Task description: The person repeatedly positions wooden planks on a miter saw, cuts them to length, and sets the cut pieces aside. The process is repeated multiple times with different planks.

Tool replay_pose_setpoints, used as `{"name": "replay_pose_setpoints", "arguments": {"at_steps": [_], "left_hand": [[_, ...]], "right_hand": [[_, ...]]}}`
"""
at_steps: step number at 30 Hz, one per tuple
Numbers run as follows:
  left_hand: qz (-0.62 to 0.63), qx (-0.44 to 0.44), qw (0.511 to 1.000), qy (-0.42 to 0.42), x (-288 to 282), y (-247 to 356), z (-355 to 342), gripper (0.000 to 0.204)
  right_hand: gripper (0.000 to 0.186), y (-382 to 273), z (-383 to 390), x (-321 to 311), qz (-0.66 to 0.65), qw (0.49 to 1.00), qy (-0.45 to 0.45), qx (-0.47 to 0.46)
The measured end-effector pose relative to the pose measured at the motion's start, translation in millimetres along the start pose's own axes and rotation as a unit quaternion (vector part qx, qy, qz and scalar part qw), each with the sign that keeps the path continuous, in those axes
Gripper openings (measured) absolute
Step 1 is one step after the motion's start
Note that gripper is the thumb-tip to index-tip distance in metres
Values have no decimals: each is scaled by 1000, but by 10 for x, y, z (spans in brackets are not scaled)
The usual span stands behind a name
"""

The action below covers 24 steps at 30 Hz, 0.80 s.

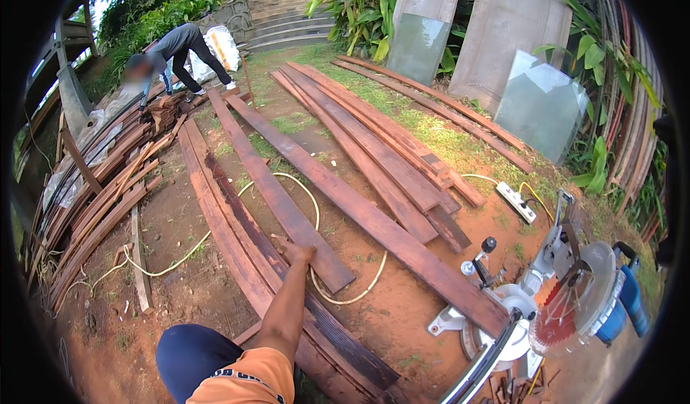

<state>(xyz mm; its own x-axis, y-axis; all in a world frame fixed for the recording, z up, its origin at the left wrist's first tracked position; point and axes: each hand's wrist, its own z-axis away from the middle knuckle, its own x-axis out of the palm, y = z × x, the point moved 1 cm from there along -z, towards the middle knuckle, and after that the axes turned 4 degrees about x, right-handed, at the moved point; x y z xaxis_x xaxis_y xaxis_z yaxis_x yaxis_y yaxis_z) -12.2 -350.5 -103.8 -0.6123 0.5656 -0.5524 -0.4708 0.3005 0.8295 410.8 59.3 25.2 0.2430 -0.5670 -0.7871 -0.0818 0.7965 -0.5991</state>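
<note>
My left arm, in an orange sleeve, reaches forward from the lower edge. At its end my left hand (296, 251) is at the left edge of a long reddish-brown plank (269, 188), near that plank's close end. Its fingers look spread, one pointing left off the wood; whether it presses on the plank I cannot tell. My right hand is out of view. To the right, a longer plank (366, 206) runs diagonally, its near end lying on the base of a mitre saw (517, 307). The saw has a red blade, a clear guard and a blue handle.
More planks (237, 231) lie to the left, with another stack (374, 145) beyond. A pale cable (316, 210) loops underneath toward a white power strip (516, 201). Another person (183, 52) bends over a timber pile (108, 181). Glass panes (543, 102) lean at the right.
</note>
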Motion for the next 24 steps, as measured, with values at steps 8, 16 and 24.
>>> {"name": "replay_pose_setpoints", "arguments": {"at_steps": [8,16,24], "left_hand": [[362,-115,908,-178,-448,-63,-180,23],[453,-76,854,-244,-866,199,1438,26],[367,-193,800,-433,-970,294,3322,32]], "right_hand": [[71,211,-403,-168,-72,995,-59,-47],[73,-25,-1262,-669,-128,989,-52,-56],[117,-338,-1329,-952,132,991,-24,11]]}}
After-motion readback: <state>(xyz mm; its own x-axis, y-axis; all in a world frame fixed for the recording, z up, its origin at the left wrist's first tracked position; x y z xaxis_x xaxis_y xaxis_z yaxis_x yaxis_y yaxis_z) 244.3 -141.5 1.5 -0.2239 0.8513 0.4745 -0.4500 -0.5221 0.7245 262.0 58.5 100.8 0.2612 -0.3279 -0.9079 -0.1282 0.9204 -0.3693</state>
